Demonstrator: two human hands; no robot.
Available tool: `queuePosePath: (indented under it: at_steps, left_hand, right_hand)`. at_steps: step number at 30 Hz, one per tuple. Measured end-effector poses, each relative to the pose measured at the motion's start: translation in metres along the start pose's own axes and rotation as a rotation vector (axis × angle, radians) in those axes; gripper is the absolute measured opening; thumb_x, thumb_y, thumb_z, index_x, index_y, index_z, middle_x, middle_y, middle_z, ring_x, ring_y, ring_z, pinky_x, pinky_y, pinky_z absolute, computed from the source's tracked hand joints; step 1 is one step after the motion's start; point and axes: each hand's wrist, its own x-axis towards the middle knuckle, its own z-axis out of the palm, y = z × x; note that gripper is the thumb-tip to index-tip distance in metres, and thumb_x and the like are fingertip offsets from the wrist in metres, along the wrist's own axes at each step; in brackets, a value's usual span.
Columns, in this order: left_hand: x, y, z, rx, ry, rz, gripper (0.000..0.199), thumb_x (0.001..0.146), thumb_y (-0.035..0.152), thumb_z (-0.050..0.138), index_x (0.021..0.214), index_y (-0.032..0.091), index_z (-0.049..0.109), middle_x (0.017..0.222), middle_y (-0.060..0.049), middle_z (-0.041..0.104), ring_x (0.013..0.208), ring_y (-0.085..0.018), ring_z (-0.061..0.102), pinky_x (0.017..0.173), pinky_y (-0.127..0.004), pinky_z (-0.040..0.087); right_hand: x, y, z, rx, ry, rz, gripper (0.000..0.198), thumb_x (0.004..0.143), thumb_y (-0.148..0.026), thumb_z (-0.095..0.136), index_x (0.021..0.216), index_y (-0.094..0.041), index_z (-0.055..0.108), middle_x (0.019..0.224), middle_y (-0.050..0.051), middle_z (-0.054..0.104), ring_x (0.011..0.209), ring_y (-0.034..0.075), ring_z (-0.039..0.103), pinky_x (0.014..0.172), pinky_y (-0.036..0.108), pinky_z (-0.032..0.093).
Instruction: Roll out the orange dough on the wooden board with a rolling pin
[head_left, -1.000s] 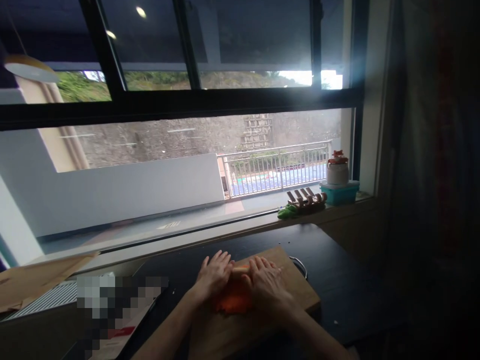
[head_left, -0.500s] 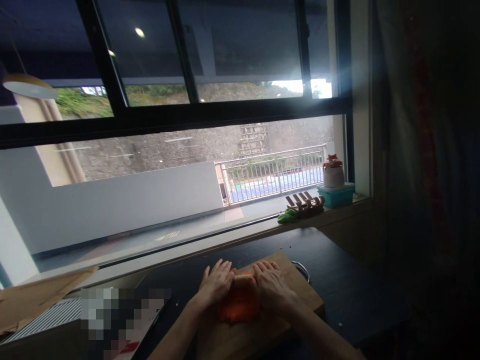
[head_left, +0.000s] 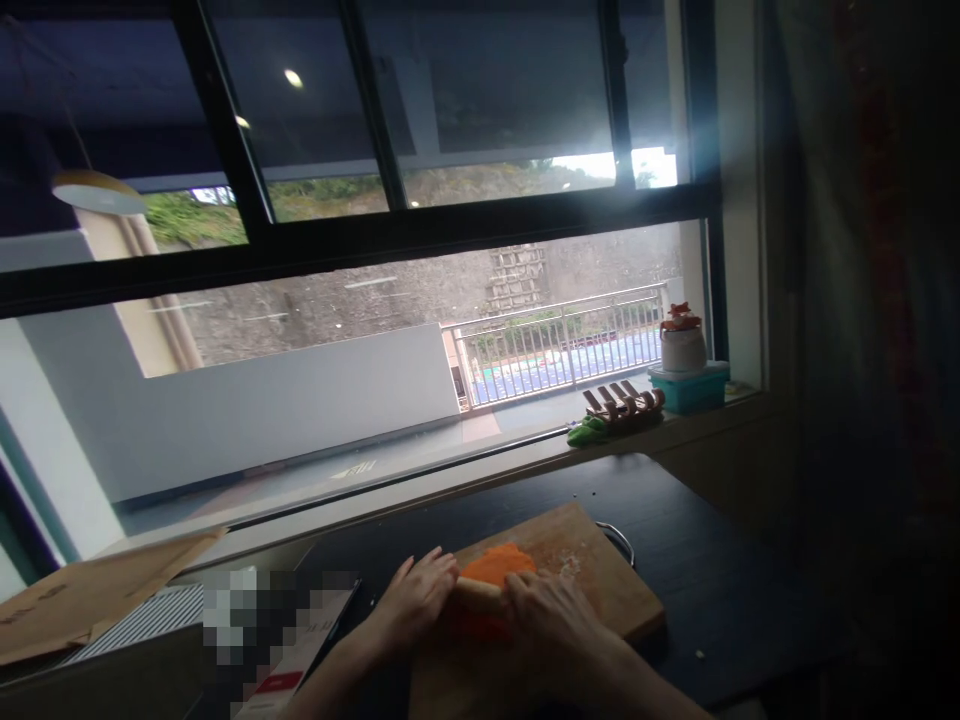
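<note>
Left grip [head_left: 422,597], right grip [head_left: 553,607] on wooden cylinder [head_left: 481,592]

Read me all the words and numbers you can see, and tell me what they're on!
None can be read.
Cardboard: faint marks, too blurred.
Pale panel with red patch: marks too small; pixels hide part.
Floor outside: pale marks, unclear.

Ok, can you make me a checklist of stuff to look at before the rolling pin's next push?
1. Left hand on one end of the rolling pin: ok.
2. Right hand at the other end: ok.
3. Orange dough under the pin: ok, it shows on both sides.
4. Dough on the wooden cutting board: ok.
5. Dough not sticking to the pin: cannot tell.
6. Black table free of crumbs: not ok, small pale bits lie there.
</note>
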Motion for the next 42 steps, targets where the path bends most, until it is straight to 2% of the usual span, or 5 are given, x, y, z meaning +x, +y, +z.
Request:
queuePosePath:
  at_steps: [10,17,27,35,42]
  left_hand:
    - [0.094,0.052,-0.017,-0.015,0.092,-0.243,0.038,0.091,0.039,0.059,0.123,0.018,0.055,0.126,-0.009,0.057,0.108,-0.023,0.059,0.091,-0.048,0.051]
    - [0.052,0.041,-0.006,-0.016,0.095,-0.283,0.051,0.099,0.047,0.022,0.141,0.027,0.042,0.153,-0.006,0.038,0.143,-0.029,0.025,0.114,-0.057,0.018]
    - [0.028,0.022,0.000,-0.037,0.057,-0.300,0.060,0.097,0.050,0.015,0.146,0.025,0.036,0.155,-0.006,0.035,0.145,-0.028,0.022,0.115,-0.057,0.016]
    - [0.067,0.040,-0.011,-0.033,0.087,-0.236,0.048,0.090,0.042,0.058,0.132,0.020,0.050,0.144,-0.010,0.045,0.129,-0.030,0.045,0.106,-0.058,0.034]
    - [0.038,0.028,-0.004,-0.044,0.046,-0.255,0.062,0.096,0.055,0.016,0.146,0.025,0.037,0.155,-0.007,0.034,0.146,-0.029,0.020,0.115,-0.060,0.010]
  right_hand:
    - [0.036,0.026,0.014,0.040,0.038,0.160,0.053,0.097,-0.042,0.032,0.135,-0.012,0.053,0.145,0.016,0.045,0.138,0.030,0.033,0.113,0.051,0.024]
    - [0.006,-0.010,0.023,0.040,-0.025,0.115,0.057,0.097,-0.046,0.031,0.140,-0.012,0.048,0.148,0.015,0.040,0.142,0.030,0.024,0.115,0.050,0.020]
    - [0.008,-0.017,0.022,-0.019,0.030,0.071,0.058,0.098,-0.044,0.030,0.142,-0.010,0.045,0.150,0.015,0.038,0.144,0.029,0.018,0.117,0.050,0.011]
    - [0.035,0.019,0.011,-0.061,0.008,0.228,0.061,0.098,-0.047,0.022,0.141,-0.012,0.046,0.150,0.014,0.039,0.143,0.031,0.022,0.114,0.052,0.015]
    - [0.009,-0.005,0.021,-0.042,0.013,0.124,0.058,0.098,-0.049,0.026,0.142,-0.016,0.046,0.151,0.012,0.037,0.144,0.028,0.019,0.116,0.048,0.015]
